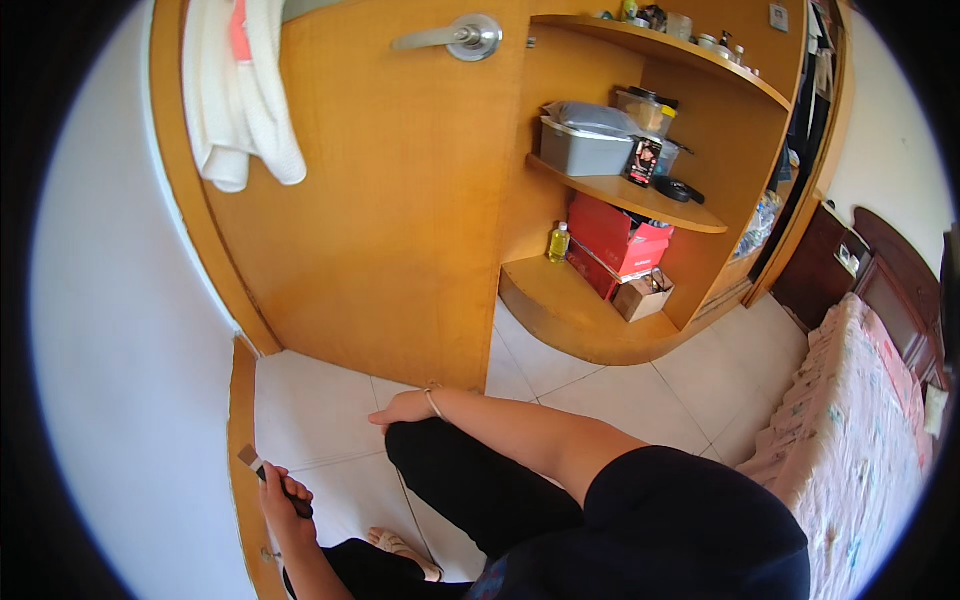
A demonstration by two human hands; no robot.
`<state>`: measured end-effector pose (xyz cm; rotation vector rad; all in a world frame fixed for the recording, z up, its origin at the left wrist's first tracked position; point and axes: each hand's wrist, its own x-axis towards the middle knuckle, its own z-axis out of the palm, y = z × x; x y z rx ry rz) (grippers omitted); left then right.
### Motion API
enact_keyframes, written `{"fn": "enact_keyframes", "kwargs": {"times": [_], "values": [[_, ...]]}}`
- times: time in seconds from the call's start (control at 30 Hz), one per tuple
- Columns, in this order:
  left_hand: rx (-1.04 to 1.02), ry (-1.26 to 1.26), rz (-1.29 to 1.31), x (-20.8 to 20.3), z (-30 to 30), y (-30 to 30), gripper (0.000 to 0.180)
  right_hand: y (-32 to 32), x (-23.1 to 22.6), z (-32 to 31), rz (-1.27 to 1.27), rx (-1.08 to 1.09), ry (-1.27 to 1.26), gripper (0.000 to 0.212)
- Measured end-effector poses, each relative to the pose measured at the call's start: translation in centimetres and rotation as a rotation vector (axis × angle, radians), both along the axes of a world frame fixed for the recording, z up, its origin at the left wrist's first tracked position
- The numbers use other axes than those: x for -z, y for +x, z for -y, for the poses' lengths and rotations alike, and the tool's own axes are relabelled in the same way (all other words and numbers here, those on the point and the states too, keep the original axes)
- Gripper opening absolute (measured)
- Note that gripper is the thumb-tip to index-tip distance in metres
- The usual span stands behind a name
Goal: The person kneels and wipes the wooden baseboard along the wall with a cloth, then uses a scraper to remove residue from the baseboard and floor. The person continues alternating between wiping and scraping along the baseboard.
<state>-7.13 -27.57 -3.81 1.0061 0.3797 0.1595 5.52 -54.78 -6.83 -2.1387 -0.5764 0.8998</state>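
My left hand (283,502) is closed around the dark handle of a small flat brush (249,457). Its brown bristles and pale metal collar stick out past my fingers, pointing up and left beside the wooden baseboard (242,410). My right hand (402,408) lies over my bent knee, clad in black, holding nothing I can see. Its fingers reach left and are partly hidden from view. A band circles that wrist. Below, my foot in a beige sandal (400,550) rests on the pale floor tiles (320,410).
A wooden door (370,200) with a metal lever handle (465,39) stands ahead, a white cloth (232,120) hanging beside it. Rounded shelves (590,340) hold a grey bin (580,148), a red box (612,240) and a yellow bottle (558,243). A bed (850,440) is at right.
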Motion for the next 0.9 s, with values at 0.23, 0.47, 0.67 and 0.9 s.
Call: {"fn": "enact_keyframes", "kwargs": {"times": [0.23,0.47,0.67,0.9], "values": [[0.142,-0.009,-0.02,0.0,4.1,2.5,0.027,-1.1,0.0,9.1,-0.092,0.094,0.158,0.052],[0.277,0.066,-0.002,0.2,8.2,4.6,0.021,-4.1,-0.3,15.3,-0.087,0.18,0.296,0.05],[0.295,0.211,-0.02,1.4,10.6,6.0,0.015,-4.8,0.0,17.8,-0.115,0.303,0.346,0.048],[0.252,0.318,-0.109,3.2,10.5,7.7,0.014,-4.5,-0.4,19.5,-0.089,0.288,0.355,0.046]]}}
